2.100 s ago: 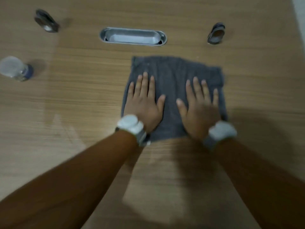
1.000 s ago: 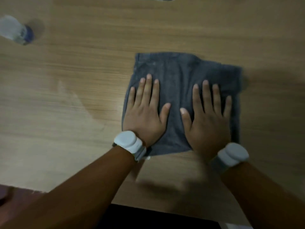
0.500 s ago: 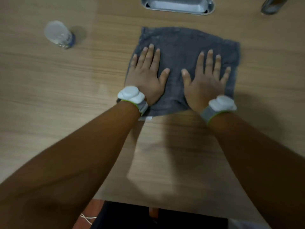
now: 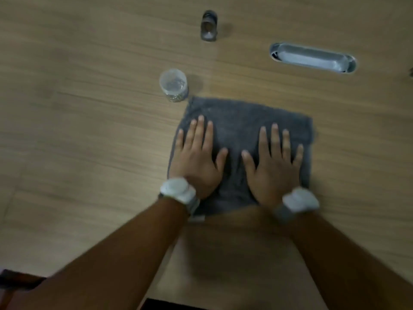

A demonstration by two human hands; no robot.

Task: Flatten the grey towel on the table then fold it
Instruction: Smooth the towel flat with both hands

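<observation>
- The grey towel (image 4: 241, 130) lies spread on the wooden table (image 4: 89, 142), just beside a clear bottle (image 4: 173, 85).
- My left hand (image 4: 196, 159) presses flat on its left half, fingers straight.
- My right hand (image 4: 273, 168) presses flat on its right half, fingers spread, gripping nothing.

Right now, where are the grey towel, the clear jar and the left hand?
grey towel (image 4: 241, 121): head view, bare far middle.
clear jar (image 4: 173, 82): head view, its top.
left hand (image 4: 196, 166): head view, back of hand.

matt grey cloth towel (image 4: 243, 121) (nubby) on wood-grain table (image 4: 89, 130)
</observation>
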